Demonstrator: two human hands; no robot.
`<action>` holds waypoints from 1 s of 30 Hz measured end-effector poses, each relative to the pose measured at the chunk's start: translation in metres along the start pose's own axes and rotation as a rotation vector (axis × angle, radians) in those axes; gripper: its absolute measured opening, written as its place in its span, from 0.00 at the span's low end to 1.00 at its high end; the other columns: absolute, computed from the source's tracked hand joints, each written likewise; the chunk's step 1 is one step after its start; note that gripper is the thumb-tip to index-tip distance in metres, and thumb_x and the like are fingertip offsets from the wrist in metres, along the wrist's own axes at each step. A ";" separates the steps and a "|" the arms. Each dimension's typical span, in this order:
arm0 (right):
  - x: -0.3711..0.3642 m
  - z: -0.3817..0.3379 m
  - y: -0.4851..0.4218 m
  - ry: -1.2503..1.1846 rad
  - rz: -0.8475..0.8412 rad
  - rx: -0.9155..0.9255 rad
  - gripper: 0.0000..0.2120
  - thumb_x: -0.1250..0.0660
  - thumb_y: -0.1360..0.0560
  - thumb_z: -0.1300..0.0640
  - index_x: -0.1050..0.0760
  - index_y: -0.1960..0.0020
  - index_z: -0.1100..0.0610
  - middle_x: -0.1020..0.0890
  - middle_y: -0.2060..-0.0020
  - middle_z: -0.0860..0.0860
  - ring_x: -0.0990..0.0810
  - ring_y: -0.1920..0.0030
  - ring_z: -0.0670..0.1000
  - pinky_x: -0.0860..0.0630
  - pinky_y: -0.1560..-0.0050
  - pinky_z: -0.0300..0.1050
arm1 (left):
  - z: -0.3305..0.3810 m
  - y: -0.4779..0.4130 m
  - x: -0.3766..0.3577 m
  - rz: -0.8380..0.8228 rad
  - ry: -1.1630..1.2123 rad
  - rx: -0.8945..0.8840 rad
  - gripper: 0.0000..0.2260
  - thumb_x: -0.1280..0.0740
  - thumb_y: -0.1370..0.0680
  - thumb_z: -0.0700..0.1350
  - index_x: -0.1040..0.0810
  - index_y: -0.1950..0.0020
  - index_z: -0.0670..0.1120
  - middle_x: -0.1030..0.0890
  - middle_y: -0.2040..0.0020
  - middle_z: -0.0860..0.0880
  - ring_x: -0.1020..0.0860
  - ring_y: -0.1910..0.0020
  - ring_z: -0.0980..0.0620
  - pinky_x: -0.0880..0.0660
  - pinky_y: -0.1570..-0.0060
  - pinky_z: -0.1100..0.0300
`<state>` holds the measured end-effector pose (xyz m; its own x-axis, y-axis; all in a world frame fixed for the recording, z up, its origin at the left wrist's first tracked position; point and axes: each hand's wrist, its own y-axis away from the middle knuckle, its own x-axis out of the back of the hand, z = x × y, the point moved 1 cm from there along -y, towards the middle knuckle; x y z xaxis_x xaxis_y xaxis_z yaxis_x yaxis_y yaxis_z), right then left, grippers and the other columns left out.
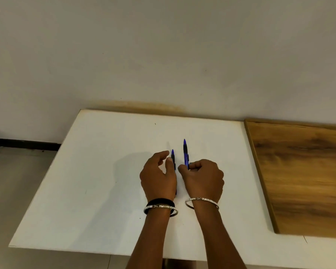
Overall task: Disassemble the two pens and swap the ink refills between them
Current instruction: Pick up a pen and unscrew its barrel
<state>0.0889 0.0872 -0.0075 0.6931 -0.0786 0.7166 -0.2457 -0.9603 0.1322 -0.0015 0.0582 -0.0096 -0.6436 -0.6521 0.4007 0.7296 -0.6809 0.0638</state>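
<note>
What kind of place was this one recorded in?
Probably an indoor office or home workspace: a white table set against a plain wall, a wooden desktop beside it, and dark skirting along the floor.

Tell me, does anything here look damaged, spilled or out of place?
Only a brownish stain on the wall, above the far edge of the white table. The left pen and right pen look whole, not yet taken apart.

Left pen [172,157], blue tip, black grip, pointing away, rear mostly hidden, right pen [186,154] just beside, parallel, blue barrel, tip farther away.
</note>
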 end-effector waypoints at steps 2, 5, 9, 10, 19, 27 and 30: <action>0.008 -0.002 -0.004 -0.153 -0.048 0.065 0.08 0.23 0.35 0.50 0.18 0.62 0.53 0.17 0.70 0.45 0.22 0.72 0.43 0.33 0.73 0.29 | 0.004 -0.001 0.000 -0.036 0.082 -0.006 0.07 0.33 0.24 0.47 0.19 0.47 0.50 0.18 0.51 0.54 0.21 0.54 0.59 0.28 0.60 0.76; 0.014 -0.001 -0.008 -0.309 -0.216 0.144 0.04 0.24 0.35 0.56 0.18 0.63 0.55 0.17 0.70 0.46 0.19 0.69 0.41 0.27 0.69 0.27 | 0.005 -0.004 -0.002 -0.196 0.252 0.111 0.09 0.32 0.25 0.51 0.18 0.48 0.50 0.16 0.55 0.54 0.18 0.56 0.57 0.22 0.58 0.68; 0.020 0.007 -0.014 -0.354 -0.300 0.183 0.04 0.24 0.33 0.58 0.18 0.61 0.56 0.15 0.67 0.49 0.17 0.64 0.45 0.23 0.62 0.30 | 0.003 -0.007 -0.002 -0.313 0.368 0.196 0.03 0.30 0.26 0.48 0.17 0.55 0.52 0.15 0.63 0.53 0.16 0.62 0.56 0.20 0.65 0.62; 0.021 0.008 -0.015 -0.402 -0.356 0.154 0.04 0.24 0.32 0.58 0.18 0.60 0.57 0.15 0.67 0.51 0.16 0.64 0.47 0.21 0.62 0.34 | 0.003 -0.007 -0.001 -0.311 0.388 0.216 0.02 0.29 0.26 0.48 0.17 0.56 0.52 0.15 0.65 0.54 0.17 0.64 0.57 0.20 0.66 0.63; 0.033 0.014 -0.023 -0.731 -0.464 0.040 0.06 0.25 0.30 0.60 0.15 0.53 0.57 0.14 0.64 0.56 0.18 0.69 0.50 0.21 0.66 0.39 | 0.012 0.001 0.002 0.019 -0.090 -0.135 0.20 0.28 0.30 0.54 0.28 0.41 0.54 0.22 0.47 0.55 0.23 0.53 0.59 0.27 0.53 0.65; 0.037 0.017 -0.025 -0.799 -0.435 0.033 0.07 0.26 0.31 0.54 0.15 0.55 0.55 0.15 0.67 0.55 0.18 0.68 0.52 0.19 0.65 0.42 | 0.016 0.009 -0.002 -0.252 -0.447 -0.597 0.14 0.36 0.26 0.52 0.23 0.42 0.56 0.19 0.44 0.55 0.24 0.39 0.51 0.38 0.32 0.42; 0.037 0.020 -0.029 -0.846 -0.375 0.003 0.05 0.28 0.28 0.57 0.18 0.54 0.57 0.14 0.66 0.55 0.17 0.67 0.52 0.19 0.65 0.41 | 0.013 0.005 -0.002 -0.258 -0.496 -0.560 0.10 0.39 0.21 0.51 0.23 0.42 0.56 0.19 0.60 0.54 0.22 0.58 0.51 0.30 0.49 0.51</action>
<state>0.1347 0.1069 0.0015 0.9914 0.0691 -0.1116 0.0954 -0.9632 0.2514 0.0063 0.0605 0.0021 -0.5020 -0.3155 0.8053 0.2615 -0.9429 -0.2063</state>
